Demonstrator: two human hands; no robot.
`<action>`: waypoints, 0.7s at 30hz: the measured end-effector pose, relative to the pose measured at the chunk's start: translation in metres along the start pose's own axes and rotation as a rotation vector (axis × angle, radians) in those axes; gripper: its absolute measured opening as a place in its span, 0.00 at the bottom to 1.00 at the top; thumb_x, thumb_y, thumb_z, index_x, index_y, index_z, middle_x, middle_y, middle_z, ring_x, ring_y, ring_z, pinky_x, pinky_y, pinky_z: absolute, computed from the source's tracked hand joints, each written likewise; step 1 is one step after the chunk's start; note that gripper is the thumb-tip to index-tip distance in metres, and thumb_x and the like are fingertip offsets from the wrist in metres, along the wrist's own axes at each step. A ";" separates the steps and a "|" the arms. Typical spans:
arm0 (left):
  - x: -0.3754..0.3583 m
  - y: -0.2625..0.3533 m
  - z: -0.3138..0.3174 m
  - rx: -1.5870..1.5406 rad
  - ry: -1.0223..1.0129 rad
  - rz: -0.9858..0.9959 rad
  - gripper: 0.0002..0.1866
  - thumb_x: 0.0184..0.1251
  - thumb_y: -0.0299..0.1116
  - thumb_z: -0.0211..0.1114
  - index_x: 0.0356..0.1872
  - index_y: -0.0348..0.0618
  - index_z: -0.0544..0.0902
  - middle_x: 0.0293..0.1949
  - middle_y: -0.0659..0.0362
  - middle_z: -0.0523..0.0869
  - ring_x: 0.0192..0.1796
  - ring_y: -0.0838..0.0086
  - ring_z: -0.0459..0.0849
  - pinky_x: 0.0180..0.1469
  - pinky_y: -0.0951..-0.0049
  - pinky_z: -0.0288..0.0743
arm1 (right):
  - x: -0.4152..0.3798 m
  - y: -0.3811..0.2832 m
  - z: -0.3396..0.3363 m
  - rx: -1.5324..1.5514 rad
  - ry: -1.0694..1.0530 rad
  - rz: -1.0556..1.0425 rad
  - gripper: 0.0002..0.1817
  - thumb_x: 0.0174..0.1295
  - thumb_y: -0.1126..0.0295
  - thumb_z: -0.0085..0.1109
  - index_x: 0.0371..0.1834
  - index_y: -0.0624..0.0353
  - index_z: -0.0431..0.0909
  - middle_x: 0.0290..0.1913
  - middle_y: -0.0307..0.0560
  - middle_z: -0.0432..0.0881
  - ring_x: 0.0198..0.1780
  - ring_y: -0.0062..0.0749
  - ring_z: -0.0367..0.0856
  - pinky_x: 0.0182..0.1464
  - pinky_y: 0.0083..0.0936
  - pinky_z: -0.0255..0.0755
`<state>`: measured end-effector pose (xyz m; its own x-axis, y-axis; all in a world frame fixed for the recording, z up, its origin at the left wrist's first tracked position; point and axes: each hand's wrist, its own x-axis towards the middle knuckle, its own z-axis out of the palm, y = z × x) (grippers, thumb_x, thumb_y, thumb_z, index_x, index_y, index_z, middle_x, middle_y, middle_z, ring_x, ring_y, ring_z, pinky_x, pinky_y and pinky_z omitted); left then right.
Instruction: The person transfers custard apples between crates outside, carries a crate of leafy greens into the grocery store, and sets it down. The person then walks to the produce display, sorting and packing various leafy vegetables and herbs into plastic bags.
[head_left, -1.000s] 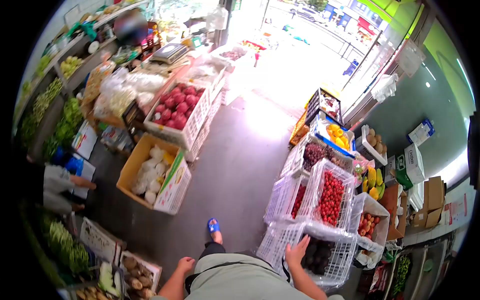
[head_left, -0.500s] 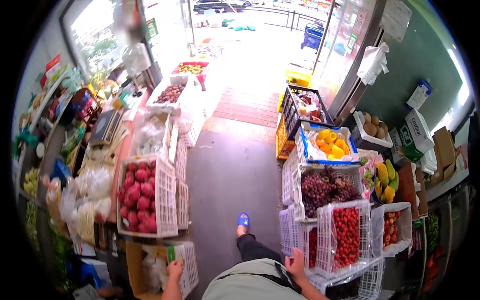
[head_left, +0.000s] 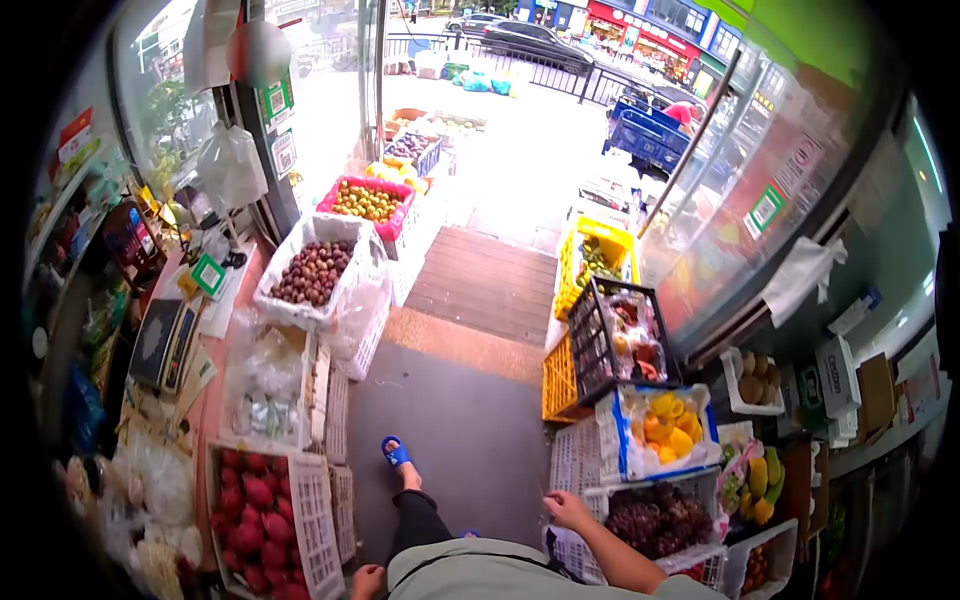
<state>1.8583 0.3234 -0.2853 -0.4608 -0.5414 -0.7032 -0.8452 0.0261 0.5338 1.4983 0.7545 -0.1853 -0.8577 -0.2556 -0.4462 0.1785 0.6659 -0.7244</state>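
Note:
At the bottom of the view my left hand [head_left: 368, 580] hangs beside my body, fingers curled, partly cut by the frame edge; whether it holds anything is hidden. It is near the white crate of dark pink fruit [head_left: 262, 515]. On the other side my right hand [head_left: 568, 508] is low over the aisle edge, fingers curled and small in view, beside the white crate of dark grapes [head_left: 655, 522]. A foot in a blue sandal [head_left: 396, 451] is forward on the grey floor [head_left: 455, 430].
Crates line both sides: purple fruit [head_left: 310, 272] and a red crate [head_left: 368, 202] at left; orange-yellow fruit [head_left: 668, 428], a black crate [head_left: 625, 335] and a yellow crate [head_left: 597, 258] at right. Wooden decking [head_left: 485, 285] lies in the doorway. A person [head_left: 682, 115] is outside by a blue vehicle.
The view has moved forward toward the doorway, with the crates lower in view. The other foot is now forward. My left hand is lower, near the frame's bottom edge.

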 end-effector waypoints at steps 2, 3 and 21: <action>0.048 0.015 -0.008 0.163 -0.020 0.075 0.19 0.63 0.44 0.68 0.46 0.39 0.87 0.41 0.50 0.90 0.42 0.62 0.88 0.46 0.63 0.81 | 0.023 0.012 -0.002 -0.058 0.010 0.142 0.20 0.66 0.57 0.62 0.51 0.61 0.83 0.35 0.48 0.88 0.31 0.29 0.87 0.37 0.28 0.80; 0.074 0.026 -0.014 0.198 -0.067 0.030 0.21 0.60 0.46 0.69 0.45 0.39 0.88 0.39 0.49 0.91 0.45 0.61 0.89 0.52 0.64 0.81 | 0.027 -0.007 -0.004 -0.174 0.015 0.206 0.21 0.66 0.54 0.62 0.50 0.60 0.84 0.33 0.47 0.88 0.32 0.29 0.87 0.37 0.28 0.80; 0.344 0.392 -0.150 -0.368 -0.020 0.164 0.16 0.69 0.42 0.66 0.48 0.40 0.84 0.40 0.54 0.88 0.36 0.69 0.85 0.36 0.67 0.80 | 0.370 0.034 0.117 -0.279 -0.339 -0.089 0.21 0.65 0.55 0.59 0.56 0.51 0.83 0.45 0.51 0.88 0.42 0.43 0.86 0.53 0.37 0.76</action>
<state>1.4093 0.0213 -0.2481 -0.5898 -0.5389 -0.6014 -0.6083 -0.1933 0.7698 1.2436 0.6002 -0.4368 -0.6491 -0.5049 -0.5690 -0.0656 0.7823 -0.6194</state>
